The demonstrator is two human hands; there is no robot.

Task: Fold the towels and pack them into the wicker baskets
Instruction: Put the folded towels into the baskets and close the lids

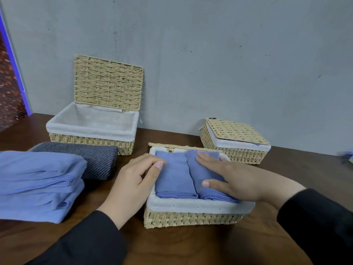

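Note:
A medium wicker basket with a white liner sits in front of me, its lid laid back flat. Two folded light blue towels lie side by side in it: the left towel and the right towel. My left hand rests at the basket's left rim, its fingers curled and touching the left towel's edge. My right hand presses flat on the right towel with straight fingers. A stack of folded light blue towels lies at the left, with a dark striped towel behind it.
A large wicker basket stands at the back left, lid raised against the grey wall, its liner showing. A small wicker basket with its lid down sits at the back right. All rest on a dark wooden table.

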